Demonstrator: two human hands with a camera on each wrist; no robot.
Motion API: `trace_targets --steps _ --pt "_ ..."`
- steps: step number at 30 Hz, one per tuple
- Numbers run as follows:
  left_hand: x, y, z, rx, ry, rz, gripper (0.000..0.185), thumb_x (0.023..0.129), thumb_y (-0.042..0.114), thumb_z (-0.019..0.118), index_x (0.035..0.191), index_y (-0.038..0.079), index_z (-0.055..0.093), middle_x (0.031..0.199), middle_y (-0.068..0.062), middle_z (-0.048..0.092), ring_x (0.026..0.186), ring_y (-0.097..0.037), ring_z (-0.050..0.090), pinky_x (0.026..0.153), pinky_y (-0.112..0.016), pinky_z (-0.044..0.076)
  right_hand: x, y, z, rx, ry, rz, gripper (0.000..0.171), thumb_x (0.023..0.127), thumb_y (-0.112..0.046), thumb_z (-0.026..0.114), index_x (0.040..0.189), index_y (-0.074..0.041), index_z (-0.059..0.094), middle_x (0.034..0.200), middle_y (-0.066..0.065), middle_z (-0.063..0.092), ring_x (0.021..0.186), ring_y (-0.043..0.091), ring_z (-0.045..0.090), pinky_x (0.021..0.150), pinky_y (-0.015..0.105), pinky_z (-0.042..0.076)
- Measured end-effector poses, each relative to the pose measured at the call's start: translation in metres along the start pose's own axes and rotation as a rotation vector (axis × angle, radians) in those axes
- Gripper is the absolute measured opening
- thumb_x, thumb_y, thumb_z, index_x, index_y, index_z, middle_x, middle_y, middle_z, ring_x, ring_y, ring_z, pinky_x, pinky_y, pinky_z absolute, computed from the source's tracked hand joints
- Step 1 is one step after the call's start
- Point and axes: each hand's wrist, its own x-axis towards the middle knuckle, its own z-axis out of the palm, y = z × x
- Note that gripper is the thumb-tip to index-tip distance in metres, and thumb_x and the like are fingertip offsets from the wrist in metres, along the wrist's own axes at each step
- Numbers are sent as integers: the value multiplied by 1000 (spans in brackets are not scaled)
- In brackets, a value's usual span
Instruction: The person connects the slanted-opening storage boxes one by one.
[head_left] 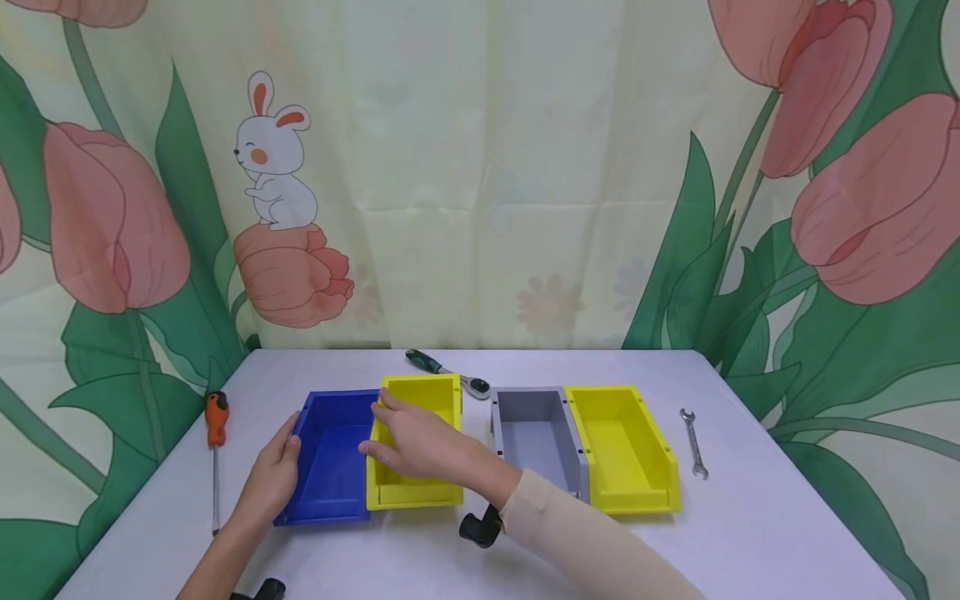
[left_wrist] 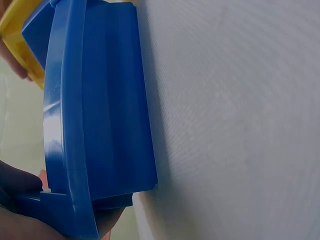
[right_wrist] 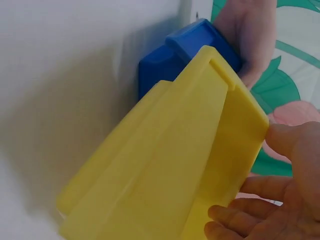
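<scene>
My left hand point(head_left: 272, 473) grips the left wall of a blue plastic bin point(head_left: 330, 454), with the thumb at its rim in the left wrist view. Just right of it, a smaller-looking yellow bin point(head_left: 415, 496) is held by my right hand point(head_left: 427, 442), which reaches across it to its left wall. The yellow bin overlaps the blue bin's right edge in the head view. In the right wrist view the yellow bin point(right_wrist: 155, 165) is tilted and casts a broad shadow on the table. The other fingers of my left hand are mostly hidden behind the blue wall.
A grey bin point(head_left: 534, 425) and a second yellow bin point(head_left: 618, 433) stand side by side on the right of the white table point(head_left: 420, 558). Behind lies a ratchet wrench point(head_left: 426, 361). An orange-handled screwdriver point(head_left: 217, 421) lies far left, a spanner point(head_left: 694, 446) far right.
</scene>
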Motion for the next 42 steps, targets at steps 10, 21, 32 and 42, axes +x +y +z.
trace_targets --steps 10,21,32,42 --pt "-1 0 0 -4 -3 5 60 118 28 20 171 9 1 177 -27 7 163 -51 9 131 -68 14 0 5 12 11 0 2 70 108 -52 54 163 -11 42 177 8 28 155 20 47 120 29 48" --pt "1 1 1 -5 -7 6 60 118 29 19 171 9 1 177 -27 7 163 -52 8 131 -68 14 -4 10 26 31 1 5 69 110 -49 51 165 -10 38 178 10 24 147 22 57 106 21 57" --pt "-1 -3 0 -5 -5 -1 60 118 29 19 171 10 0 177 -27 7 163 -51 8 131 -68 14 -17 21 2 13 23 91 65 107 -47 60 160 -11 47 164 4 52 151 21 52 123 40 48" --pt "-1 -2 1 -3 1 1 59 118 28 20 171 9 1 177 -27 8 164 -51 9 131 -67 15 -83 87 -41 40 342 269 53 102 -33 71 147 -7 60 151 14 63 139 32 61 116 53 53"
